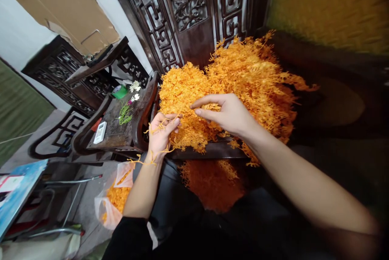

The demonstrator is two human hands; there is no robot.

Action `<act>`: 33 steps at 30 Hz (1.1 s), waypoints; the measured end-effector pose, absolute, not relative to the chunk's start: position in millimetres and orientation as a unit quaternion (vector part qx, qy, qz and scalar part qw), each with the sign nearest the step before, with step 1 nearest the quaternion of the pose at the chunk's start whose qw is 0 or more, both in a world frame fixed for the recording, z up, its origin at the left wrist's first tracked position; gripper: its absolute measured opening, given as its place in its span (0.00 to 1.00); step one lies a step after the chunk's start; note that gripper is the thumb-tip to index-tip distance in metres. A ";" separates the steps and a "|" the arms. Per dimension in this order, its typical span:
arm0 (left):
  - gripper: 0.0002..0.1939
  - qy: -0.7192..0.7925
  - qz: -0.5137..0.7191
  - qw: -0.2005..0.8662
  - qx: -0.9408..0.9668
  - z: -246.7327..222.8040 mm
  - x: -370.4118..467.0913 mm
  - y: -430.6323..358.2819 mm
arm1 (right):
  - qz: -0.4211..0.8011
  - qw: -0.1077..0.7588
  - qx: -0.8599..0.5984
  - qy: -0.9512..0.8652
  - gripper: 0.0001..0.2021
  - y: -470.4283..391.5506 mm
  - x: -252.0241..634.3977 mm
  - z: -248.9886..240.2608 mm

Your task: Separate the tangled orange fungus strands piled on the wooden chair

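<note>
A big heap of orange, branching, plastic-looking sprigs [240, 73] is piled on the dark wooden seat [209, 151]. My left hand [161, 132] is at the heap's near left edge, thumb and fingers pinched on a thin orange strand [162, 124]. More of that strand trails across the palm and down over the wrist. Just right of it my right hand [226, 114] hovers in front of the heap. Its thumb and index finger are apart, with nothing visible between them; the other fingers are mostly hidden behind.
Left of the heap, a wooden side table [118, 130] bears a white device [100, 132], a green tape roll [120, 91] and green stems [125, 114]. On the floor, a clear plastic bag [114, 215] holds more orange pieces. A carved wooden backrest [194, 41] rises behind.
</note>
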State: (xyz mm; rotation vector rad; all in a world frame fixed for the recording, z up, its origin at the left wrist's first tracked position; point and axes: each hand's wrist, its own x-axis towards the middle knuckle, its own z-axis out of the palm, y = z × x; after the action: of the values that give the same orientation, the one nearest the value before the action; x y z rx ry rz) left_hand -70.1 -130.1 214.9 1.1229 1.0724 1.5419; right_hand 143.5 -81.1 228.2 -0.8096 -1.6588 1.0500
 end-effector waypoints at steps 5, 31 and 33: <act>0.20 0.454 0.599 0.472 0.461 212.9 -66.3 -130.6 | 0.436 0.503 -0.328 -0.670 0.07 -86.7 138.8 229.0; 0.18 0.446 0.565 0.604 0.340 219.4 -60.0 -133.8 | 0.577 0.403 -0.278 -0.654 0.16 -88.2 112.7 210.7; 0.19 0.449 0.564 0.591 0.362 217.9 -59.4 -135.3 | 0.484 0.432 -0.301 -0.699 0.09 -87.5 113.4 209.9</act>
State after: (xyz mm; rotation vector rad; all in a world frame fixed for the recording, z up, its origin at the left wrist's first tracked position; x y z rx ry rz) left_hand -59.4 -135.3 217.9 0.8421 1.0448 1.3132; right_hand 113.4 -87.5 209.9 -0.7509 -1.7416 1.2058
